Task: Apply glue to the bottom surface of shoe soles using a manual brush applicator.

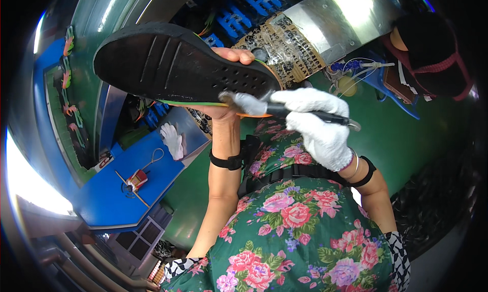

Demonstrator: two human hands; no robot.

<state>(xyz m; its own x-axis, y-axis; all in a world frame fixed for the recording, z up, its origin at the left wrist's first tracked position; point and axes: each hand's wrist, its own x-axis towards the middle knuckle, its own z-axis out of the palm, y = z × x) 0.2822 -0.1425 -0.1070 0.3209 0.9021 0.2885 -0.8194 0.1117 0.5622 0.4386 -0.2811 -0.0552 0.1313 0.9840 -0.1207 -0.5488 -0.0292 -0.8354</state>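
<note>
My bare left hand [217,111] grips a black shoe sole [152,63] from beneath. Its fingers curl over the far edge, and the heel of the hand shows at the near edge. The face turned up has long grooves toward the left end and several small holes toward the right. Green and orange strips show along its rim. In a white knit glove, my right hand [320,127] is closed around the black handle of a brush [277,109]. The brush tip lies at the near edge of the sole, above my left wrist; whether it touches is hard to make out.
A blue table [112,190] at lower left bears a white glove [173,140] and a small red object with sticks [136,181]. Taped cardboard [279,45] covers part of a metal surface ahead. Colourful shoe parts [66,78] line a green belt at left. Another person [424,43] is at upper right.
</note>
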